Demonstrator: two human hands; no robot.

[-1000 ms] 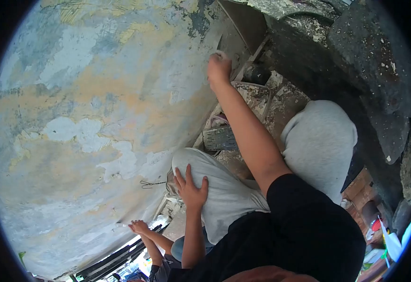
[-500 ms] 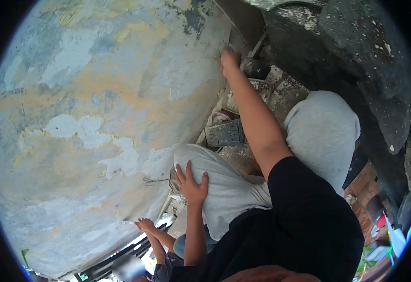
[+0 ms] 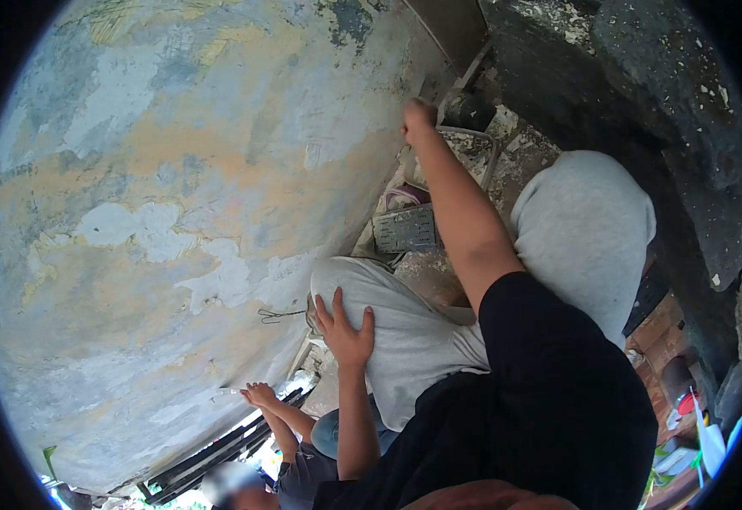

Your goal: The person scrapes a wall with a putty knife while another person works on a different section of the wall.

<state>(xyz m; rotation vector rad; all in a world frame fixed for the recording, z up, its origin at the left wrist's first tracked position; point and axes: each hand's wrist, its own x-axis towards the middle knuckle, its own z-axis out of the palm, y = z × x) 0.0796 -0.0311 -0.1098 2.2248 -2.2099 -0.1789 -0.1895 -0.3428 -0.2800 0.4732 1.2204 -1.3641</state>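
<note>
My left hand (image 3: 348, 337) rests with spread fingers on the knee of my grey trousers (image 3: 413, 340). Farther up, my right hand (image 3: 419, 117) is closed beside the lower edge of the patchy, peeling wall (image 3: 201, 195). Its fingers are curled round something dark and thin that I cannot make out, partly hidden by the fist. A dark round object (image 3: 470, 110) lies just right of that hand. Beneath my right forearm is a pale-rimmed container (image 3: 473, 144), partly covered by the arm.
A grey perforated block (image 3: 406, 229) lies by the wall's foot. Bent wire (image 3: 277, 316) sticks out near my left knee. At lower left a co-worker's hands (image 3: 259, 395) hold a thin tool against the wall. Dark, speckled sheeting (image 3: 685, 102) spreads at the right.
My right hand has moved slightly down along the wall's edge and remains closed. My left hand stays on the knee. The view has shifted a little, and the co-worker's hands are slightly higher.
</note>
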